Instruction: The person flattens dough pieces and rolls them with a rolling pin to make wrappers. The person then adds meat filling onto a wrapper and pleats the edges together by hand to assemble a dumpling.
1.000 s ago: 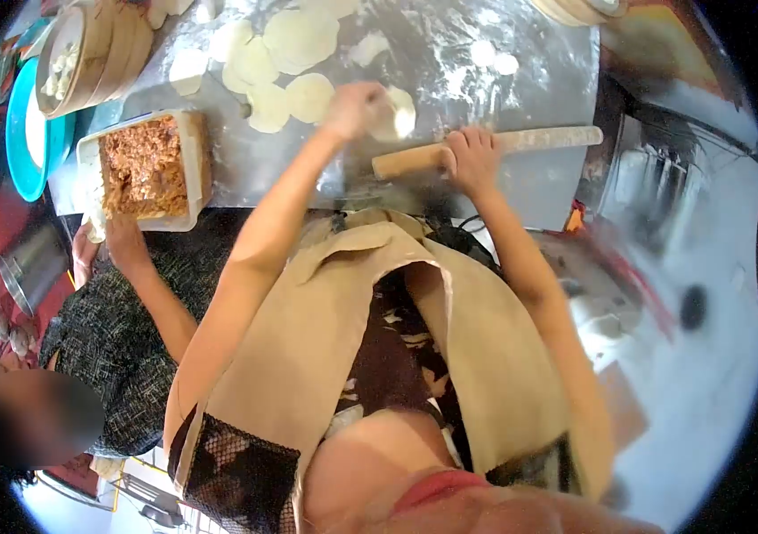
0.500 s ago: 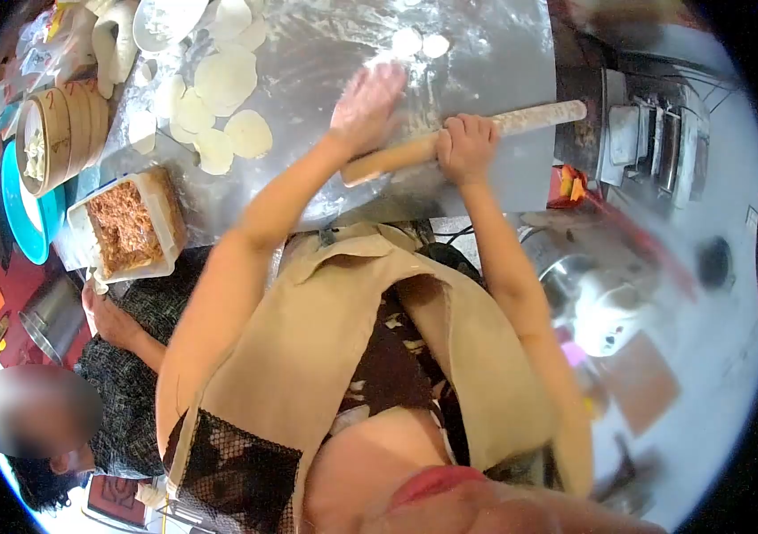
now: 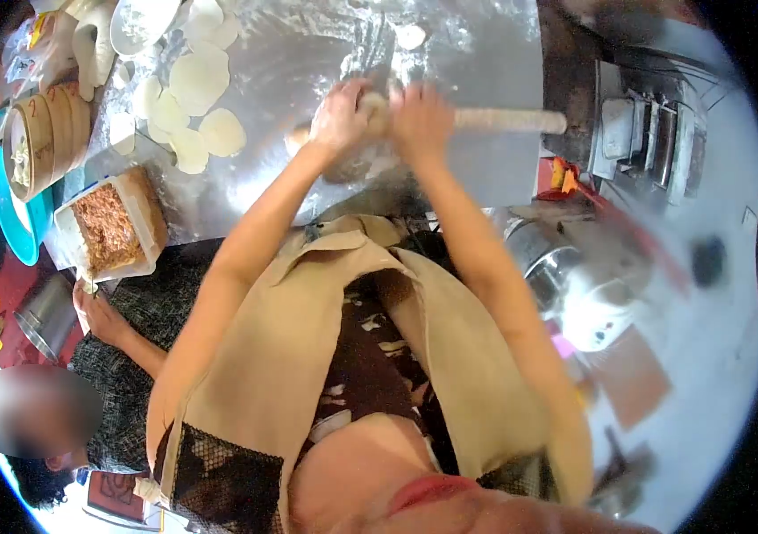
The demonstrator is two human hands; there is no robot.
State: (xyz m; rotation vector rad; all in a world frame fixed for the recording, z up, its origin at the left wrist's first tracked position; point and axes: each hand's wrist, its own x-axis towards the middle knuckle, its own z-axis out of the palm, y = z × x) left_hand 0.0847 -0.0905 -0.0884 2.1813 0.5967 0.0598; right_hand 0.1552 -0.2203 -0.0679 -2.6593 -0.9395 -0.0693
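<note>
Both my hands are on a wooden rolling pin (image 3: 512,120) lying crosswise on the floured metal table (image 3: 299,53). My left hand (image 3: 341,117) is closed round its left part. My right hand (image 3: 423,123), a little blurred, grips it near the middle. What lies beneath the pin is hidden by my hands. A small dough ball (image 3: 410,36) sits on the flour just beyond them. Left of my left hand lie several flat round dough wrappers (image 3: 199,80), some overlapping.
A plastic tub of minced filling (image 3: 114,227) stands at the table's left edge, beside stacked bamboo steamers (image 3: 63,133) and a turquoise basin (image 3: 16,222). A co-worker's hand (image 3: 105,319) is below the tub. A metal pot (image 3: 566,258) stands at the right.
My left hand has come down from near the dough balls onto the rolling pin. My right hand has slid left with the pin. One of the two dough balls is out of sight.
</note>
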